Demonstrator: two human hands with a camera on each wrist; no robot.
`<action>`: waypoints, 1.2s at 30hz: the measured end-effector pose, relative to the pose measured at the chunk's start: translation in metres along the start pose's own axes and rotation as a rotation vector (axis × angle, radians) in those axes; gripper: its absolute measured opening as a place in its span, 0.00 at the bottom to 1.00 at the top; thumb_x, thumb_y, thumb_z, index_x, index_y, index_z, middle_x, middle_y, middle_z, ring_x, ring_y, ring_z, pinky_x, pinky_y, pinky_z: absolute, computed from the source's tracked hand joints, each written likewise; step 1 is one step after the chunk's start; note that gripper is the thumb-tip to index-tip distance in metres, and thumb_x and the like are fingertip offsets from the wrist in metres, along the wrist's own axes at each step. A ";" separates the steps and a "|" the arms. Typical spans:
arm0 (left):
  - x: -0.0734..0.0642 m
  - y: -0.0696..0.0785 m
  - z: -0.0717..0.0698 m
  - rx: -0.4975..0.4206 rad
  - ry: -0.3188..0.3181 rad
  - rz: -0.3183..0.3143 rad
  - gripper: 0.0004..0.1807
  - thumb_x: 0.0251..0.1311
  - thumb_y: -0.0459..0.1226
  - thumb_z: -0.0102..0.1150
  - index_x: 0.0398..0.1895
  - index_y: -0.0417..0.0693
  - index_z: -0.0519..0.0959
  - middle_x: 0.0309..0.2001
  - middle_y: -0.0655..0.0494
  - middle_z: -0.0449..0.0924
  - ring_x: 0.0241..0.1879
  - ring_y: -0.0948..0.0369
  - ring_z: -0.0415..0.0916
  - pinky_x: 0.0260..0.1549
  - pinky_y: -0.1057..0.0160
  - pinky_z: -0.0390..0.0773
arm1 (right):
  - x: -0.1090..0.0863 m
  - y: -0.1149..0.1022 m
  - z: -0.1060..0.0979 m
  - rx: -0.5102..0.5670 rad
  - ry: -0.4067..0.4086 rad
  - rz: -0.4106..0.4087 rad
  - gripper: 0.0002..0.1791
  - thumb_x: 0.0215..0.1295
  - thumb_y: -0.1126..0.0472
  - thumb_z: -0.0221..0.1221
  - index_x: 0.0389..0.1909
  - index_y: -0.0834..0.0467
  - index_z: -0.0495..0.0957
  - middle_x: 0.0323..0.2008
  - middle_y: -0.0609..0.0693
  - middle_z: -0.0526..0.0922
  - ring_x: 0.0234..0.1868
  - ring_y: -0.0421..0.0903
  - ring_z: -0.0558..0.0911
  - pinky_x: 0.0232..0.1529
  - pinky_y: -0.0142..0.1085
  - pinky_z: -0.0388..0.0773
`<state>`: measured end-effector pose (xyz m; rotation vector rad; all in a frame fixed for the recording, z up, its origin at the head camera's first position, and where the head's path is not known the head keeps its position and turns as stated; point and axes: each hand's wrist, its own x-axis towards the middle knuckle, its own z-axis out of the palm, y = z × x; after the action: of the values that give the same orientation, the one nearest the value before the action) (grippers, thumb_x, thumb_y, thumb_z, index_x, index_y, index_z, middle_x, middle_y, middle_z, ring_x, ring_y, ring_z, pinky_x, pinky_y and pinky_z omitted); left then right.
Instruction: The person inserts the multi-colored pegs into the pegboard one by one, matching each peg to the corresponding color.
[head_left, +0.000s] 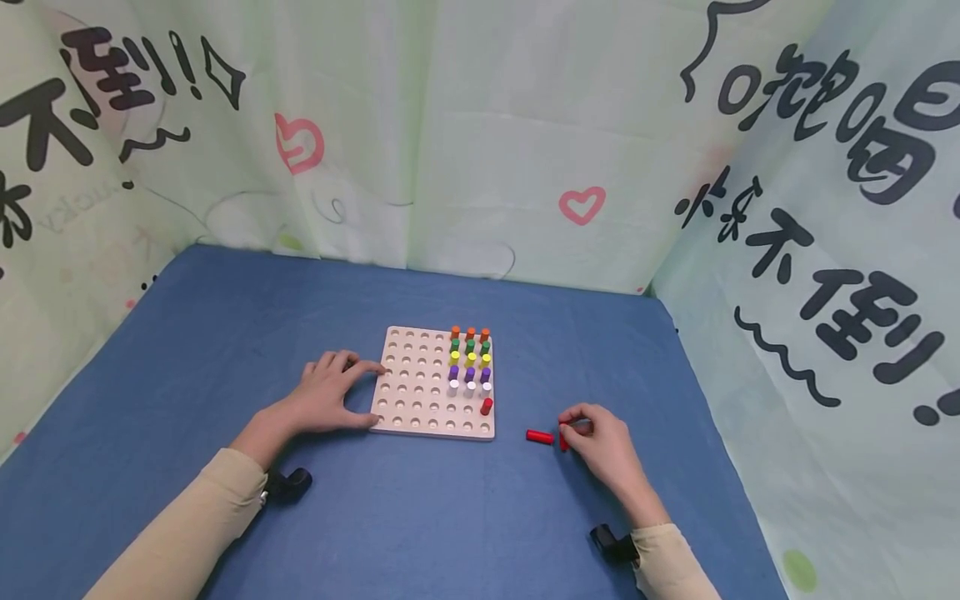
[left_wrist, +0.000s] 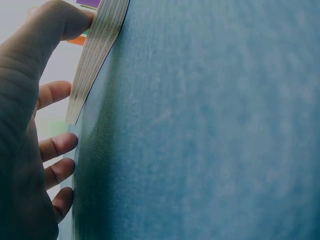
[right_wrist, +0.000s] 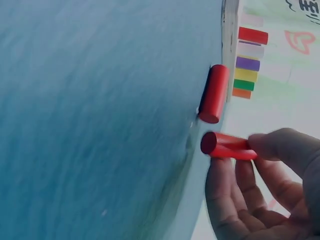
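A pale wooden pegboard (head_left: 435,432) lies on the table with rows of round holes. My left hand (head_left: 326,400) is at its left side, thumb and index fingertip touching the edge, the other fingers beside it. Right of the board, my right hand (head_left: 600,442) pinches a red peg (right_wrist: 225,145) between thumb and fingers. Another red peg (head_left: 538,437) lies on its side between that hand and the board. One red peg (head_left: 487,407) stands in a right-hand hole, in front of rows of white, purple, yellow, green and orange pegs (head_left: 470,334).
A blue cloth (head_left: 420,517) covers the table. Pale printed curtains (head_left: 480,150) hang behind it and on both sides. Each wrist wears a black camera, one of them near the left sleeve (head_left: 291,485).
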<state>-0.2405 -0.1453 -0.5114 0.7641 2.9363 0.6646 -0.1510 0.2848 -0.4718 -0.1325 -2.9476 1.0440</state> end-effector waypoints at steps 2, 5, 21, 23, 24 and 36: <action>-0.001 0.001 -0.001 0.001 0.000 -0.001 0.38 0.52 0.63 0.71 0.67 0.67 0.74 0.62 0.44 0.69 0.63 0.39 0.63 0.50 0.38 0.62 | 0.000 -0.002 0.001 0.019 0.024 -0.010 0.06 0.67 0.62 0.66 0.43 0.55 0.86 0.47 0.53 0.85 0.41 0.46 0.86 0.38 0.36 0.79; -0.001 0.002 -0.002 -0.001 0.000 -0.001 0.38 0.52 0.62 0.71 0.67 0.66 0.74 0.62 0.44 0.69 0.62 0.39 0.63 0.50 0.38 0.62 | 0.001 -0.006 0.003 0.044 0.055 -0.023 0.06 0.67 0.62 0.67 0.43 0.54 0.85 0.47 0.52 0.85 0.45 0.47 0.87 0.40 0.36 0.80; -0.002 0.000 0.000 0.005 -0.002 -0.003 0.39 0.52 0.64 0.71 0.68 0.67 0.74 0.62 0.44 0.69 0.62 0.40 0.64 0.51 0.37 0.62 | 0.009 -0.047 0.031 0.199 0.129 -0.083 0.04 0.65 0.60 0.70 0.38 0.53 0.84 0.41 0.49 0.86 0.38 0.44 0.86 0.33 0.33 0.81; -0.002 0.000 0.000 0.005 -0.004 -0.006 0.39 0.52 0.64 0.71 0.67 0.67 0.74 0.62 0.44 0.69 0.62 0.40 0.64 0.51 0.36 0.62 | 0.010 -0.053 0.036 0.219 0.118 -0.103 0.05 0.65 0.60 0.70 0.38 0.53 0.84 0.40 0.49 0.86 0.37 0.44 0.85 0.32 0.32 0.81; -0.002 0.000 0.000 0.003 -0.005 -0.008 0.39 0.52 0.64 0.71 0.67 0.67 0.74 0.62 0.44 0.69 0.62 0.40 0.64 0.51 0.36 0.62 | 0.011 -0.055 0.038 0.226 0.115 -0.118 0.05 0.65 0.61 0.70 0.38 0.53 0.84 0.39 0.48 0.86 0.36 0.43 0.85 0.32 0.32 0.81; -0.001 0.001 -0.001 -0.004 0.003 -0.005 0.38 0.52 0.63 0.71 0.67 0.66 0.74 0.62 0.43 0.69 0.62 0.40 0.64 0.51 0.37 0.62 | 0.023 -0.078 0.065 0.251 0.106 -0.163 0.05 0.63 0.59 0.72 0.36 0.52 0.85 0.36 0.46 0.86 0.41 0.45 0.83 0.47 0.41 0.79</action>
<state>-0.2390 -0.1456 -0.5105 0.7552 2.9372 0.6719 -0.1829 0.1855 -0.4731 0.0523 -2.6539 1.3224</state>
